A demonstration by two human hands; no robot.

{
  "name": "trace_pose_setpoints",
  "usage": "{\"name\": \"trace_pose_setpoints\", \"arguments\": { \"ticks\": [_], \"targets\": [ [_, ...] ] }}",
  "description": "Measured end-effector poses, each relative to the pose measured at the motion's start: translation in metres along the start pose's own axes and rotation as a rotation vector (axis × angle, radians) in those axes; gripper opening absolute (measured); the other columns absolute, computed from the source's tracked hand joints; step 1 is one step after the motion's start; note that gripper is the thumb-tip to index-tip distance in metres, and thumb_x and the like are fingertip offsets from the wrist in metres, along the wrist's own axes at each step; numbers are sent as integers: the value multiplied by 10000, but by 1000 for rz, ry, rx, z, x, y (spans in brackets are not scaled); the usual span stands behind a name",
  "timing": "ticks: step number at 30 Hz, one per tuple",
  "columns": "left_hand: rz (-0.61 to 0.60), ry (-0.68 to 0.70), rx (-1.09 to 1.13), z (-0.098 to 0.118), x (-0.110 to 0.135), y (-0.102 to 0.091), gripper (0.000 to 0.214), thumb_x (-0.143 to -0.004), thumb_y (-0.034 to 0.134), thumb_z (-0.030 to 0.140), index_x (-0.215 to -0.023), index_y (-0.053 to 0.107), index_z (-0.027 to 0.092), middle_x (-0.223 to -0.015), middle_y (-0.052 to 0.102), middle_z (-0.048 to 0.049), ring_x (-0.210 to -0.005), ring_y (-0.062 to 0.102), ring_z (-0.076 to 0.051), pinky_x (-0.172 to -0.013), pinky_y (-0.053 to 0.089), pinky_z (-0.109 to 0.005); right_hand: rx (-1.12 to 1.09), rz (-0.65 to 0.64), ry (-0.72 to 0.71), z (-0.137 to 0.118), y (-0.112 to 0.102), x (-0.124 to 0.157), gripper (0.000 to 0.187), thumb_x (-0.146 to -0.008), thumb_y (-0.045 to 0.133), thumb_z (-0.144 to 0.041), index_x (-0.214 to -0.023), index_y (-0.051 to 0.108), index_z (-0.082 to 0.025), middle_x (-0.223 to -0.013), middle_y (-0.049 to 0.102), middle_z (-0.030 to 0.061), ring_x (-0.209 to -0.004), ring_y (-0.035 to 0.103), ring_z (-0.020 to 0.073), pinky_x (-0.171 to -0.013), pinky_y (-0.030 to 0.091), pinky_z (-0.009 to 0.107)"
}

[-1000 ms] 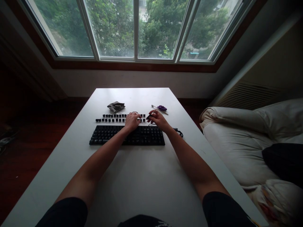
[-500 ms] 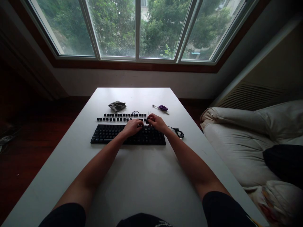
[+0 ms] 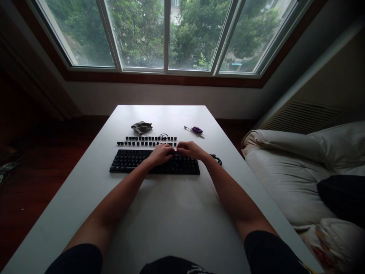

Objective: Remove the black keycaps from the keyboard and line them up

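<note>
A black keyboard (image 3: 129, 161) lies across the white table in front of me. My left hand (image 3: 162, 153) rests on its upper middle part with the fingers curled together; their tips are partly hidden. Close beside it, at the keyboard's back edge, my right hand (image 3: 191, 149) has its fingers pinched, thumb and forefinger tips pointing toward the left hand. Whatever sits between these fingertips is too small and dark to make out. Behind the keyboard, black keycaps (image 3: 144, 138) stand in two rows, and my hands cover part of the nearer row.
A crumpled grey cloth (image 3: 142, 127) lies behind the keycaps. To its right are a purple object (image 3: 196, 129) and a thin stick-like brush (image 3: 188, 128). A coiled black cable (image 3: 218, 160) lies right of the keyboard. A pale sofa (image 3: 273, 179) stands beside the table (image 3: 171, 213).
My right hand has turned flatter and come down to the keyboard's back edge. The dark piece and thin wires seen at its fingertips no longer show. My left hand has barely moved.
</note>
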State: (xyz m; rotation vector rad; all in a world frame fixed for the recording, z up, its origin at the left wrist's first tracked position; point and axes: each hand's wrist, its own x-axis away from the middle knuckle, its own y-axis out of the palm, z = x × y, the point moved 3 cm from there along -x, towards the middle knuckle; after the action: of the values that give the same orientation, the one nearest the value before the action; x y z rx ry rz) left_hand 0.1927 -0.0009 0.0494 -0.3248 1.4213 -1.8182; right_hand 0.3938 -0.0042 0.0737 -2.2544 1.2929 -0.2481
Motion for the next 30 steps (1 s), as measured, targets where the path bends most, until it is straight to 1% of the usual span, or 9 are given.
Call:
{"name": "trace_pose_setpoints", "arguments": {
  "ticks": [4, 7, 9, 11, 15, 21, 24, 28, 30],
  "targets": [
    [25, 3, 13, 3, -1, 1, 251, -890, 665, 311, -1120, 742, 247, -1105, 695, -73, -1065, 618, -271, -967, 467, -408, -332, 12, 121, 18, -3, -3, 248, -851, 699, -417, -920, 668, -181, -795, 736, 27, -702, 729, 187, -644, 590, 285],
    [40, 2, 29, 6, -1, 1, 261, -898, 666, 325, -1140, 731, 253, -1108, 702, -64, -1063, 625, -264, -957, 472, -400, -447, 73, 147, 22, -7, -4, 281, -849, 715, -436, -904, 654, -168, -812, 749, 54, -704, 749, 197, -642, 613, 293],
    [62, -5, 44, 8, -2, 1, 266, -910, 660, 335, -1156, 722, 254, -1101, 709, -60, -1054, 633, -259, -953, 473, -399, -452, 102, 122, 19, -10, -4, 298, -858, 719, -448, -909, 658, -161, -835, 757, 67, -713, 753, 195, -647, 616, 285],
    [90, -12, 65, 10, -3, 1, 274, -923, 651, 337, -1177, 712, 255, -1092, 715, -57, -1042, 641, -252, -947, 474, -392, -449, 103, 90, 13, -10, -3, 312, -860, 727, -460, -922, 666, -160, -854, 762, 72, -725, 755, 194, -654, 620, 284],
    [130, -18, 96, 14, -4, 0, 259, -959, 608, 333, -1182, 717, 261, -1070, 723, -56, -1010, 653, -238, -916, 473, -368, -440, 100, 57, 4, -9, -3, 312, -859, 739, -460, -922, 673, -161, -804, 752, 54, -728, 759, 200, -657, 625, 288],
    [87, -76, 121, 17, -4, 2, 304, -1020, 484, 352, -1168, 735, 263, -1013, 700, -63, -871, 654, -208, -795, 481, -319, -432, 80, 42, 1, -7, -4, 312, -853, 749, -458, -909, 664, -163, -799, 757, 49, -728, 758, 199, -664, 631, 298],
    [58, -88, 217, 18, -4, 3, 324, -1027, 455, 364, -1125, 745, 258, -1008, 699, -55, -870, 652, -199, -796, 485, -301, -457, 58, 36, 1, -8, -3, 314, -862, 740, -463, -912, 659, -164, -822, 764, 58, -728, 759, 203, -661, 630, 305],
    [59, -117, 404, 16, -8, 2, 318, -1004, 491, 405, -1053, 754, 232, -1019, 723, -41, -930, 655, -203, -846, 489, -294, -514, 75, 43, 0, -13, 0, 310, -872, 729, -463, -903, 650, -165, -847, 766, 70, -725, 759, 202, -682, 631, 317],
    [40, -167, 539, 14, -10, 4, 355, -1001, 482, 441, -1035, 746, 207, -953, 724, -38, -872, 651, -189, -800, 495, -283, -539, 88, 53, -1, -16, 2, 314, -866, 734, -464, -894, 646, -164, -850, 764, 71, -721, 755, 198, -691, 632, 323]
  ]
}}
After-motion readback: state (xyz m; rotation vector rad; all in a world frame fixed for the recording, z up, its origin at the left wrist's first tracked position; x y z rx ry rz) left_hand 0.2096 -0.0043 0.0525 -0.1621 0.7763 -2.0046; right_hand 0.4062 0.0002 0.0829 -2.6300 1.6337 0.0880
